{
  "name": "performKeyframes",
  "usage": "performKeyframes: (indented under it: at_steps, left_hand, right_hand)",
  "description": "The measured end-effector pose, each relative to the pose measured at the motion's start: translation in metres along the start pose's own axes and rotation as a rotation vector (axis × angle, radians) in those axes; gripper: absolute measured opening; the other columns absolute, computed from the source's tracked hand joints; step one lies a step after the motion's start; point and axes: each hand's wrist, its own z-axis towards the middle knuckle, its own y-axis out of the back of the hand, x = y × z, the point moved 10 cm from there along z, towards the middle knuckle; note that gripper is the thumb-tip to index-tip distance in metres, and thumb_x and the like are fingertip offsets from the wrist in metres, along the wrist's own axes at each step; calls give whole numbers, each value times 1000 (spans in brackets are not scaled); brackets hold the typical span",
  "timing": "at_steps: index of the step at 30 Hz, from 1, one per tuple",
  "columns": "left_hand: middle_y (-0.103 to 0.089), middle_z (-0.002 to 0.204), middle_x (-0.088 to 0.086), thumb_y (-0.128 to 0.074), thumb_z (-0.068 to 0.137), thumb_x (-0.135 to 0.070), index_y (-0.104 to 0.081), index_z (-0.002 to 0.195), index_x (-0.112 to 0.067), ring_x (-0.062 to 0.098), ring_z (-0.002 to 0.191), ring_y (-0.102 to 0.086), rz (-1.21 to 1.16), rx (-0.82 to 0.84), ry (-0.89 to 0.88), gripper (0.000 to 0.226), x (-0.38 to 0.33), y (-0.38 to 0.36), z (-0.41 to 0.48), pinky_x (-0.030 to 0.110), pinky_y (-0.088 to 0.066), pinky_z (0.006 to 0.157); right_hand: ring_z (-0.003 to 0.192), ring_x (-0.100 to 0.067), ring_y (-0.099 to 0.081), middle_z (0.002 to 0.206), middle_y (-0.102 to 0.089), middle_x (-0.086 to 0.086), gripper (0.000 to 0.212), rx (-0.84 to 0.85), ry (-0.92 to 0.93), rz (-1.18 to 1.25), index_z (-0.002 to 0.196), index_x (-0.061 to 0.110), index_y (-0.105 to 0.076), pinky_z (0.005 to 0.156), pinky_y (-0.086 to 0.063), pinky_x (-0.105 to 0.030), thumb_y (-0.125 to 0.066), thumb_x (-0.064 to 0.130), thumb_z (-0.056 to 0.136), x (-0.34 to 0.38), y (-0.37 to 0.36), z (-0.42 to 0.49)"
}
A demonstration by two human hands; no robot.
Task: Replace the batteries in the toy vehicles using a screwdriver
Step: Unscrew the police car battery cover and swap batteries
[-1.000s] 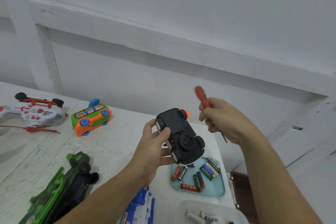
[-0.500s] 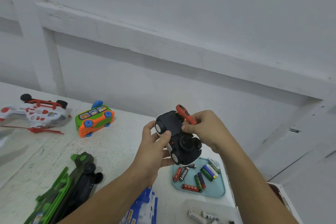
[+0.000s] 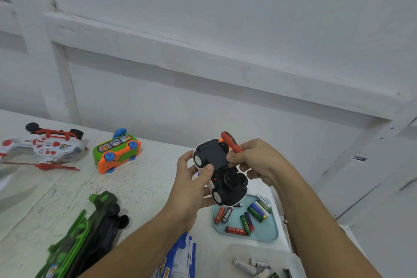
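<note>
In the head view, the left hand [image 3: 191, 189] grips a black-and-white toy car [image 3: 228, 185], underside up, in the air above the right end of the table [image 3: 146, 176], over a teal tray [image 3: 267, 231] of batteries [image 3: 244, 223]. The right hand [image 3: 259, 160] curls around a red screwdriver [image 3: 229, 142], with a fingertip on the dark battery cover [image 3: 213, 153]. The car looks light, hard and smooth. Gripping its body sides, clear of the rolling wheels, seems safest.

At frame centre, the left hand [image 3: 191, 189] grips an upturned toy car [image 3: 220, 171] while the right hand [image 3: 257, 160] holds a red screwdriver [image 3: 230, 143] against it.
</note>
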Motion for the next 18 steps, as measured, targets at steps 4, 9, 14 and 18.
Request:
performKeyframes:
  at_steps: [4,9,14,18]
  left_hand:
    - [-62,119,1,-55,98,-14,-45,106,-47,29,85,-74,-32,13,-8,35,-3,-3,-2,38,-59,59]
    - [-62,117,-2,-56,98,-14,-44,105,-48,29,87,-73,-29,11,-8,37,-1,-4,-3,39,-60,61]
    - [-63,115,-4,-57,97,-15,-45,106,-46,29,88,-73,-31,6,5,35,1,-5,-2,41,-61,63]
    - [-62,120,-1,-58,96,-17,-43,111,-47,33,95,-71,-35,1,13,37,3,-5,-2,48,-61,72]
  right_hand:
    - [50,-12,-42,60,-60,-2,3,-2,1,68,82,4,-68,45,-34,-20,-69,3,85,-5,2,-2]
    - [49,-12,-40,59,-55,-2,5,-29,22,116,82,4,-69,47,-34,-22,-68,0,84,-6,4,-2]
    - [47,-12,-39,58,-57,-2,9,-77,60,109,78,5,-69,47,-33,-22,-67,-3,82,-3,7,-3]
    - [49,-12,-39,58,-58,-3,7,-82,61,101,80,3,-69,47,-32,-22,-67,-3,81,-2,8,-4]
